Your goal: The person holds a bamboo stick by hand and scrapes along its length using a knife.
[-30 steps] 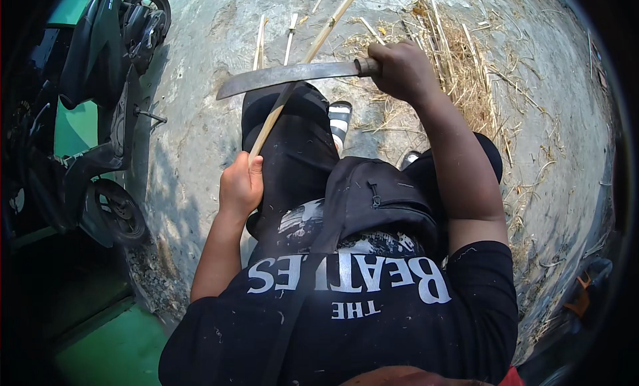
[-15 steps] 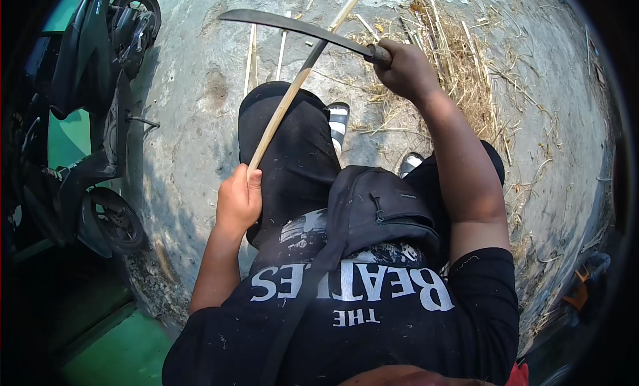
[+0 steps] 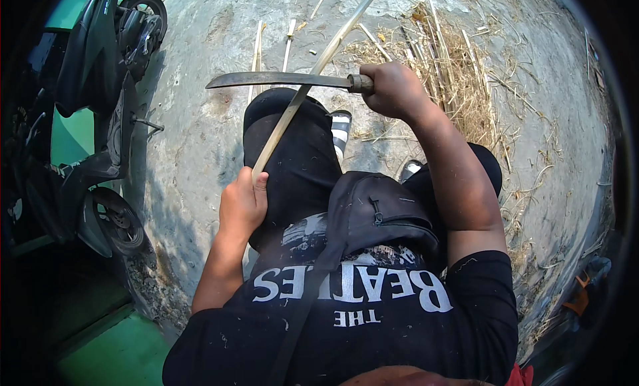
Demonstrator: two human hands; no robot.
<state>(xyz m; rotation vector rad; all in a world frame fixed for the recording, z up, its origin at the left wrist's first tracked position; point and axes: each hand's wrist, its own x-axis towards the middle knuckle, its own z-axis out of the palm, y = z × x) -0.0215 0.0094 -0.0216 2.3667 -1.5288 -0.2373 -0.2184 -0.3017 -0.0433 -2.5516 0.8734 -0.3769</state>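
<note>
My left hand [image 3: 242,203] is closed around the near end of a long, pale bamboo strip [image 3: 281,128]. The strip slants up and away to the right, passing over my left thigh [image 3: 303,146]. In my right hand [image 3: 394,91] is the short handle of a machete [image 3: 266,79] with a slightly curved, dark blade. Its blade lies crosswise over the strip just beyond my left knee, the tip pointing left. Whether the edge bites into the strip cannot be made out.
Dry shavings [image 3: 466,96] and several thin strips lie on the concrete [image 3: 193,153] ahead and to the right. A black motorcycle [image 3: 86,146] stands at the left. A dark bag [image 3: 379,209] rests across my lap, and a striped sandal [image 3: 341,129] shows between my knees.
The machete has come nearer to me along the strip, and its blade is now more level. My right hand has moved slightly left and nearer; my left hand keeps its hold.
</note>
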